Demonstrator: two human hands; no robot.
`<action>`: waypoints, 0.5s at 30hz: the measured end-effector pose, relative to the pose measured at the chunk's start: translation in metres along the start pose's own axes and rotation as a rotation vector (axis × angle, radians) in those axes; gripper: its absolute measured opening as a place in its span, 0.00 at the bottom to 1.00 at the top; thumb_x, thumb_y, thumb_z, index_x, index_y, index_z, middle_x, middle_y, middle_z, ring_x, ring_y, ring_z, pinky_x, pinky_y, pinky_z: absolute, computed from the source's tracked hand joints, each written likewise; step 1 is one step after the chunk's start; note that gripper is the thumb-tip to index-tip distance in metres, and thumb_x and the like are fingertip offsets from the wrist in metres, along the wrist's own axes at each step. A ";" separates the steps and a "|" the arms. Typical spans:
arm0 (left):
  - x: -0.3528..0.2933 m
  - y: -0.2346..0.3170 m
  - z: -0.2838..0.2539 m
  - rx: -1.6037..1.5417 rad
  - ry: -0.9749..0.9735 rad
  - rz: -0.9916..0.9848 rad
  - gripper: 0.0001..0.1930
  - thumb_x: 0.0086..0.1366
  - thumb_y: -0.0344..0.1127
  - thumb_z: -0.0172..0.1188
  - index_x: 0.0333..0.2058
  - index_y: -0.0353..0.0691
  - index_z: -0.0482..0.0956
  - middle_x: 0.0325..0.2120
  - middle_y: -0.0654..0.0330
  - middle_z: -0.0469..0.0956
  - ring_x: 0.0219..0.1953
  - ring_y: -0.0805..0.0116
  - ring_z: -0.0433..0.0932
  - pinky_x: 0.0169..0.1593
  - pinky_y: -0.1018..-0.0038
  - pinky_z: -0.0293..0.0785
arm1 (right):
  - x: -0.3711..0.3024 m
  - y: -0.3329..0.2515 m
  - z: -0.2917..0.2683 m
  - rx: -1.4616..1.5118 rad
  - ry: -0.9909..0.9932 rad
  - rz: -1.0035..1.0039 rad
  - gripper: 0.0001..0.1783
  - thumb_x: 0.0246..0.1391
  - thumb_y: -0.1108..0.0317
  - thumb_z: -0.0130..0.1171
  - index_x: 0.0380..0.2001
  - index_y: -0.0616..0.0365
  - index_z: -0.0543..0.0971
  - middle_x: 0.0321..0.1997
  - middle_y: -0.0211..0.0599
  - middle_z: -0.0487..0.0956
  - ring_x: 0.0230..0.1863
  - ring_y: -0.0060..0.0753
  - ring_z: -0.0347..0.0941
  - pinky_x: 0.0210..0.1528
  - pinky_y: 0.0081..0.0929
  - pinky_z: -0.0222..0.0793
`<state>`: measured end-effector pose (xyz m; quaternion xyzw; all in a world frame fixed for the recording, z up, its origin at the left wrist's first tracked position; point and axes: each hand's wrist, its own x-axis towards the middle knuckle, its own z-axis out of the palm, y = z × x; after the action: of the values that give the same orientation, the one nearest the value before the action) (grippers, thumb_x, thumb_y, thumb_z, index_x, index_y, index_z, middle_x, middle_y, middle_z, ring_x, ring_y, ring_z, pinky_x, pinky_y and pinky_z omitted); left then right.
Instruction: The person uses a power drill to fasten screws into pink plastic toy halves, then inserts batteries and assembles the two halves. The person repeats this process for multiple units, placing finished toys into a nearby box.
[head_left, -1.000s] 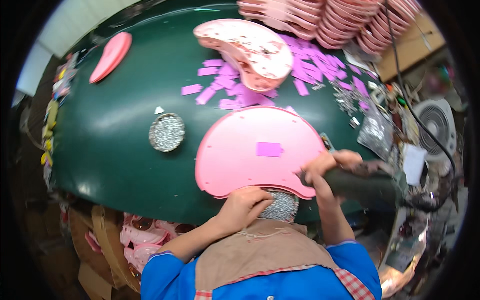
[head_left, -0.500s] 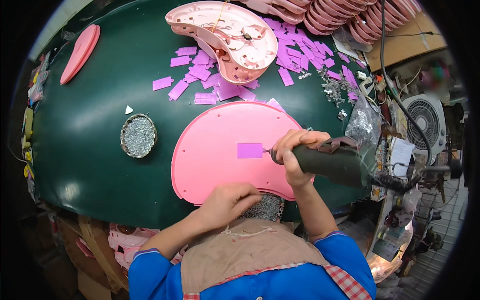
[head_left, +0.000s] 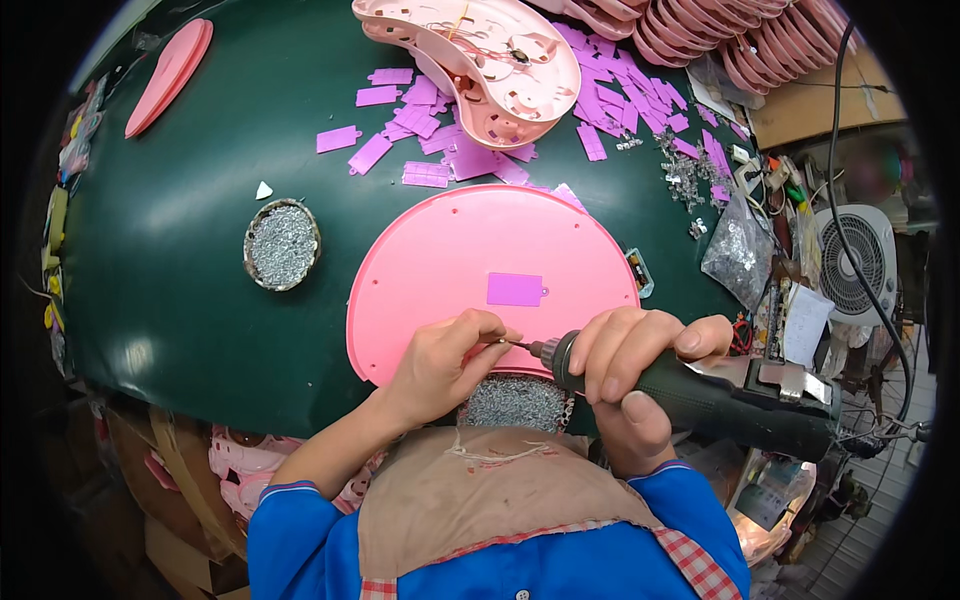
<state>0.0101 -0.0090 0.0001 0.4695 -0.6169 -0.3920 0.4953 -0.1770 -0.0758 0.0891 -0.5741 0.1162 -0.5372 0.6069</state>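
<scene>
Moved off the purple plastic rectangle point(head_left: 515, 289), the dark cylindrical driver point(head_left: 755, 408) clasped by the right hand point(head_left: 632, 355) meets the left hand point(head_left: 448, 360), pinching an indistinct speck point(head_left: 504, 341) over the pink kidney-shaped panel point(head_left: 440, 265); silvery bits point(head_left: 281, 245) fill a round bowl point(head_left: 317, 247).

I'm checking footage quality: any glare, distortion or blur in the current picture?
Head view: pale glare on the glossy dark green tabletop; fisheye bending near the black rim; a smeared patch above the square grey fan; the dark cylindrical power screwdriver looks fairly sharp.
</scene>
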 end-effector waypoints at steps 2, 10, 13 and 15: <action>-0.004 0.000 -0.001 -0.022 0.044 0.076 0.12 0.64 0.21 0.65 0.44 0.33 0.74 0.37 0.53 0.85 0.39 0.59 0.87 0.40 0.70 0.83 | -0.002 0.000 0.006 -0.016 -0.013 0.006 0.29 0.56 0.74 0.63 0.54 0.45 0.59 0.27 0.38 0.78 0.28 0.35 0.75 0.40 0.43 0.75; -0.018 -0.004 -0.010 0.042 0.096 0.177 0.12 0.61 0.21 0.66 0.43 0.36 0.79 0.36 0.54 0.84 0.38 0.56 0.85 0.41 0.65 0.81 | -0.006 0.000 0.034 -0.036 0.067 0.018 0.29 0.55 0.71 0.64 0.52 0.45 0.59 0.25 0.36 0.76 0.26 0.34 0.74 0.38 0.42 0.75; -0.021 -0.001 -0.017 0.116 0.090 0.212 0.14 0.61 0.21 0.67 0.45 0.37 0.79 0.38 0.55 0.85 0.39 0.56 0.85 0.44 0.64 0.82 | -0.003 -0.001 0.043 -0.052 0.048 0.026 0.28 0.55 0.70 0.65 0.52 0.45 0.59 0.25 0.35 0.75 0.26 0.33 0.74 0.38 0.41 0.75; -0.025 -0.002 -0.021 0.155 0.074 0.237 0.16 0.60 0.21 0.68 0.46 0.38 0.78 0.39 0.55 0.85 0.40 0.56 0.85 0.45 0.63 0.82 | -0.004 0.000 0.048 -0.078 0.041 0.031 0.28 0.56 0.70 0.65 0.52 0.45 0.59 0.26 0.35 0.75 0.26 0.33 0.74 0.38 0.41 0.75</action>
<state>0.0331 0.0139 -0.0033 0.4444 -0.6776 -0.2644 0.5229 -0.1417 -0.0453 0.1022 -0.5843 0.1585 -0.5343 0.5899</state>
